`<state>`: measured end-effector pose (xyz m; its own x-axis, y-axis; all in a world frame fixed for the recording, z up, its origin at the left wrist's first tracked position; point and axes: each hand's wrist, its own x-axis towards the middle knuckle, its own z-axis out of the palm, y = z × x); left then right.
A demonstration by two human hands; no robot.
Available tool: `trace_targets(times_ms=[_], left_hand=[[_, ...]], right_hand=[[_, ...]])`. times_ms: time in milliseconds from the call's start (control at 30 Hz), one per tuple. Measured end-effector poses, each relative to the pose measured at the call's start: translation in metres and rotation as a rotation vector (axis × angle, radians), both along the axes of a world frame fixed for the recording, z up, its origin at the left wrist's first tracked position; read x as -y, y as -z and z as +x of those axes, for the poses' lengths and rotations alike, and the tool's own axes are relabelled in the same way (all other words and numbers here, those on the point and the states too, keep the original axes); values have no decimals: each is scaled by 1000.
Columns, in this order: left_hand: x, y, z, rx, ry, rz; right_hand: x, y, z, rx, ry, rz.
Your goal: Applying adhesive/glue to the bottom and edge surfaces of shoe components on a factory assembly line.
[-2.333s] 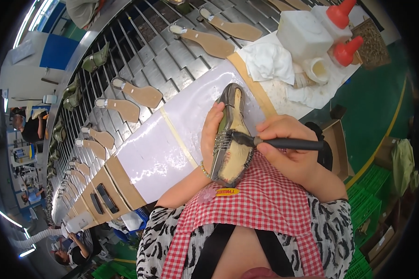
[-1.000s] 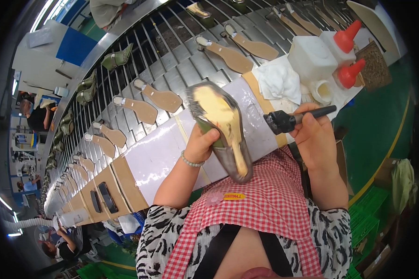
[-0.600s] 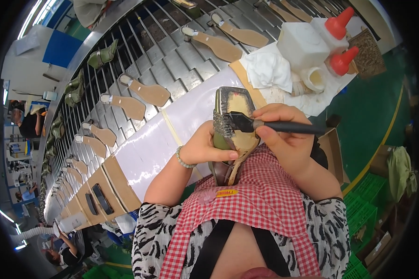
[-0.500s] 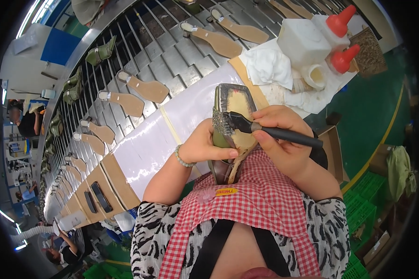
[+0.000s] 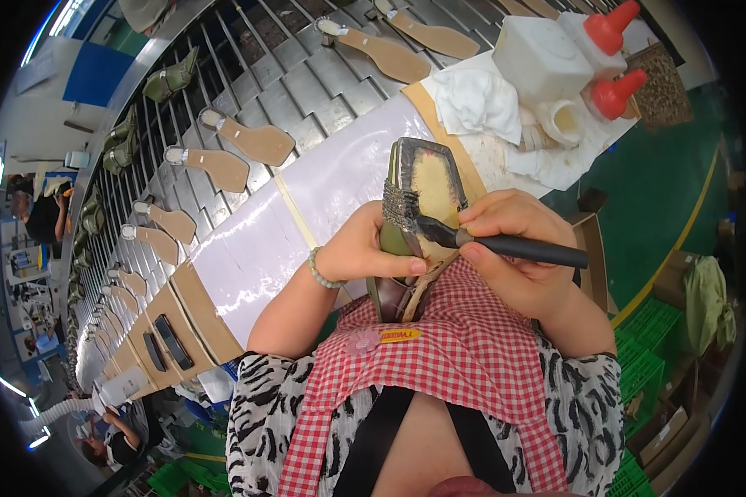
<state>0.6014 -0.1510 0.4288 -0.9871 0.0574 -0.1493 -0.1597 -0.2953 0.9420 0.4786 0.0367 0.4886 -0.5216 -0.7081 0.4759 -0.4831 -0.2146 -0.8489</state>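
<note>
My left hand is closed around a green shoe, its thumb lying across the waist of the sole side. The shoe is turned bottom up, toe pointing away from me. Its underside shows a pale middle, a dark folded margin and a beaded strap at the side; the brown heel end rests near my apron. In my right hand is a black-handled brush, pinched between thumb and fingers. The brush's dark tip touches the shoe's underside near the strap. My fingers partly hide the brush.
Tan shoe soles and green shoes lie on a slatted metal conveyor. At right stand white bottles with red nozzles, an open white jar and a crumpled white cloth. Green crates are at lower right.
The brush tip has moved from the strap toward the waist of the shoe, and my right hand has shifted slightly right. The shoe's toe has tipped slightly away. The whole view has shifted a little.
</note>
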Motion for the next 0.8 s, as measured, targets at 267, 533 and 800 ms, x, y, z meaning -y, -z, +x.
trace_targets(times_ms=[267,533,800], left_hand=[[3,0,-4,-1,111,-5],[2,3,-4,4,121,22],[-3,2,-13,-14,165,29]], right_hand=[[-5,1,-17,469,-124,35],[-6,-7,-23,-8,-210,48],[-9,-8,-32,370,-83,61]])
